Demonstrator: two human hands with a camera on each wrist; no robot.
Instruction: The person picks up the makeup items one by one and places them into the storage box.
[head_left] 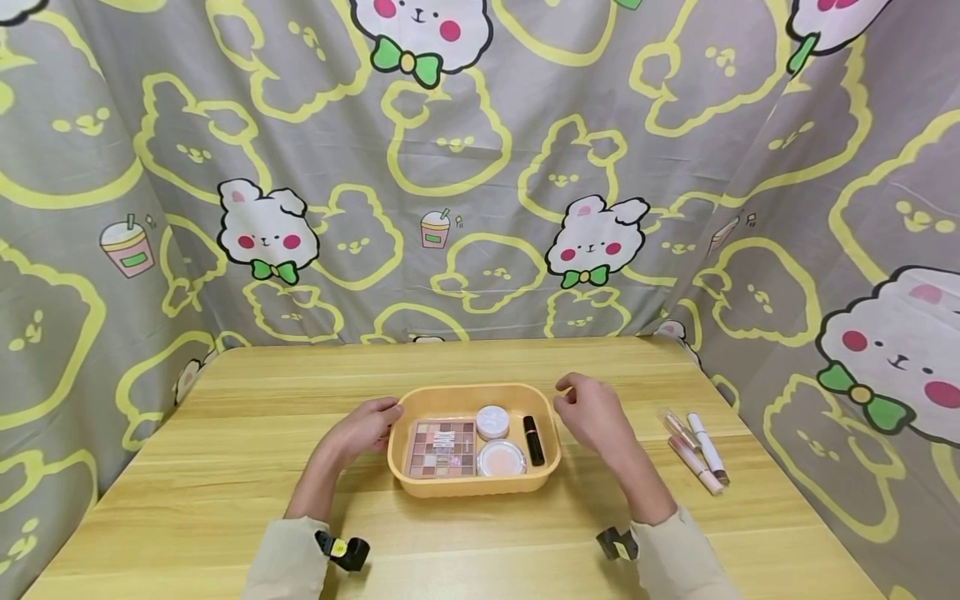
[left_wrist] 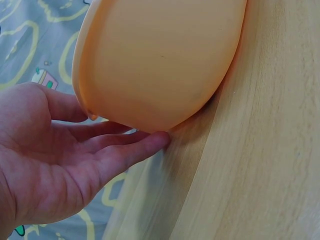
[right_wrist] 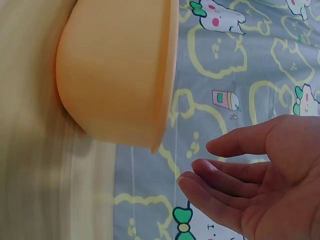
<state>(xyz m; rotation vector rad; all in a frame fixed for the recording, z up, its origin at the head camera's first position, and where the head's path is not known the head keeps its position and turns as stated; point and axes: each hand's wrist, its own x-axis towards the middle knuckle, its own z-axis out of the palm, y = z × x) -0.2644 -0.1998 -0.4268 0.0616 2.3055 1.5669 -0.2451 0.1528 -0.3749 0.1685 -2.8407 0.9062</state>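
Observation:
A yellow-orange plastic basket point(head_left: 474, 486) stands on the wooden table. In it lie an eyeshadow palette point(head_left: 442, 450), a white round case point(head_left: 492, 422), a round compact point(head_left: 501, 459) and a black tube point(head_left: 533, 441). My left hand point(head_left: 367, 429) holds the basket's left end, its thumb at the rim and its fingers against the outer wall; the left wrist view shows the fingers point(left_wrist: 145, 146) near the bottom edge. Just beyond the right end, my right hand point(head_left: 592, 412) is apart from the basket, its fingers loosely bent around nothing, as the right wrist view shows.
Right of my right hand lie a pink tube point(head_left: 694, 467), a white tube with a brown end point(head_left: 708, 450) and a clear-ended tube point(head_left: 681, 429). A grey patterned curtain point(head_left: 480, 208) hangs behind the table point(head_left: 300, 375) and along its sides.

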